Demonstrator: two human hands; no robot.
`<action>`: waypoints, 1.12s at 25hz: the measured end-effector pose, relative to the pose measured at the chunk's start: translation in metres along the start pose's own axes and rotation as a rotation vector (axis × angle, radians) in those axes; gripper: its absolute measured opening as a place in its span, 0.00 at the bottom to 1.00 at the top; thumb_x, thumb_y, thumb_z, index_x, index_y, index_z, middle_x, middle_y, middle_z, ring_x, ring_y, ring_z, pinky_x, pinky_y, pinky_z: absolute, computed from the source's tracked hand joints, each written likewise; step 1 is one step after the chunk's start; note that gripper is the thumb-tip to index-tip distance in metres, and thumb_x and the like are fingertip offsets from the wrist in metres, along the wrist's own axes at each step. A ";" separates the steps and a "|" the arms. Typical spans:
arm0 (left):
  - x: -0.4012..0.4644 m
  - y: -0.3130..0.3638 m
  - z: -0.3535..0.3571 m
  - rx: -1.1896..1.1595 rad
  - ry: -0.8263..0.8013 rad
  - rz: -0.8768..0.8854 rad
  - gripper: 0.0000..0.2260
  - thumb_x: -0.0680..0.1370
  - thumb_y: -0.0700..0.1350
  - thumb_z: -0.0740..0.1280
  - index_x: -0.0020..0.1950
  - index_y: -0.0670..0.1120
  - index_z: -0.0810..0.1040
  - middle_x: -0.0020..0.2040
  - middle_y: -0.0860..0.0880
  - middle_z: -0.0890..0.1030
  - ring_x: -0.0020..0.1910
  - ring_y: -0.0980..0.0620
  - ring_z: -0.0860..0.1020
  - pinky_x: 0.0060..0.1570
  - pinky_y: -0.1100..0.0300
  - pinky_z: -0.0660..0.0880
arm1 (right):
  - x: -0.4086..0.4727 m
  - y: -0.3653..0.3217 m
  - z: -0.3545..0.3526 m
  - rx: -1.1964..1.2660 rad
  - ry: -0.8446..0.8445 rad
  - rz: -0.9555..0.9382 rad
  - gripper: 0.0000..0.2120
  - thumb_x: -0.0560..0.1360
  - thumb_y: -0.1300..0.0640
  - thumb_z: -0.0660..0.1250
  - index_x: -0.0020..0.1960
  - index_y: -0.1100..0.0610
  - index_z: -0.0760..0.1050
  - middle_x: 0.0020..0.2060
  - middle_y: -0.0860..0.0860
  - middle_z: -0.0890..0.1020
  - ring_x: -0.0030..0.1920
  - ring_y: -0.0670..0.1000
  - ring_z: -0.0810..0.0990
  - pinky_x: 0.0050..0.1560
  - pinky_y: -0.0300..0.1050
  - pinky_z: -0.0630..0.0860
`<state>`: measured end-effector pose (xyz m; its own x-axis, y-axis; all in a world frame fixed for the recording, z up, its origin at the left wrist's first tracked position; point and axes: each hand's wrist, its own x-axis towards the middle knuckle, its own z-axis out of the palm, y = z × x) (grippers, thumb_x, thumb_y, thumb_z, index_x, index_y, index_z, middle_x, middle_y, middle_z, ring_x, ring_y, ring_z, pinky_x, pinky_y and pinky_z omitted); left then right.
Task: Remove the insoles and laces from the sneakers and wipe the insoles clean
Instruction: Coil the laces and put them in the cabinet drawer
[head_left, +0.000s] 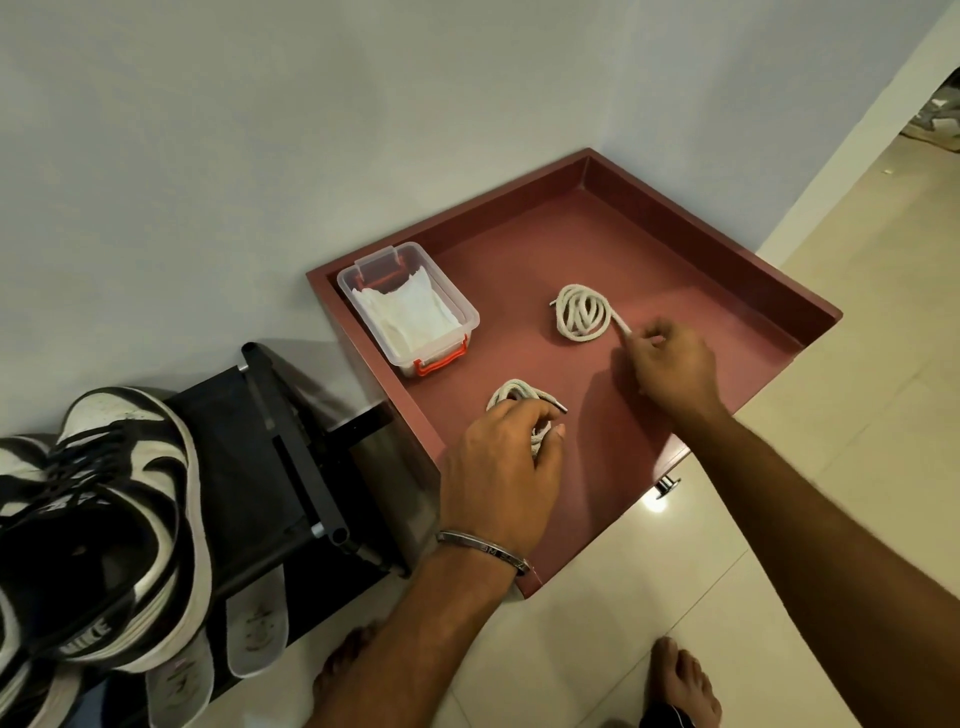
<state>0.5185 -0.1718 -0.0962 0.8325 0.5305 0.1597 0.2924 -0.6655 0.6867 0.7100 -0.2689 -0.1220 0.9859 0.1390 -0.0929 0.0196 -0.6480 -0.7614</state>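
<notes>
Two coiled white laces lie on a dark red cabinet top (675, 249). My right hand (675, 364) pinches the loose end of the far coiled lace (582, 312). My left hand (498, 473), with a metal bangle at the wrist, rests over the near coiled lace (514, 392), fingers curled on it. Black and white sneakers (104, 519) sit on a black rack at the lower left, dark laces showing on one. Two grey insoles (254, 629) stick out from the rack's lower shelf.
A clear plastic box (410, 306) with orange clips holds white wipes at the tray top's left corner, against the grey wall. A black shoe rack (291, 431) stands left of the cabinet. Cream floor tiles lie below and right, with my bare feet (680, 680).
</notes>
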 end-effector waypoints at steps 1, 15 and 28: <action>0.000 0.002 0.001 -0.029 -0.015 -0.003 0.06 0.78 0.49 0.66 0.52 0.52 0.81 0.49 0.57 0.82 0.44 0.58 0.78 0.46 0.59 0.79 | -0.016 0.000 -0.003 0.140 -0.009 0.065 0.08 0.76 0.58 0.62 0.42 0.54 0.80 0.33 0.50 0.80 0.34 0.52 0.78 0.37 0.47 0.77; -0.002 0.018 0.006 -0.716 -0.346 -0.412 0.15 0.82 0.52 0.60 0.51 0.46 0.84 0.43 0.46 0.85 0.41 0.49 0.84 0.34 0.57 0.79 | -0.156 -0.015 -0.027 0.371 -0.148 -0.079 0.09 0.75 0.63 0.70 0.47 0.49 0.81 0.36 0.43 0.84 0.39 0.41 0.83 0.37 0.32 0.79; 0.000 0.020 0.003 -0.858 -0.429 -0.477 0.07 0.79 0.39 0.65 0.55 0.47 0.79 0.43 0.45 0.85 0.42 0.49 0.84 0.44 0.56 0.82 | -0.131 0.004 -0.031 -0.269 -0.093 -0.516 0.17 0.73 0.65 0.72 0.58 0.49 0.82 0.55 0.47 0.78 0.51 0.47 0.74 0.45 0.30 0.68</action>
<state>0.5261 -0.1869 -0.0845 0.8644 0.2982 -0.4049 0.3417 0.2422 0.9080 0.5865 -0.3128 -0.0926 0.8195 0.5436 0.1813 0.5460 -0.6447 -0.5351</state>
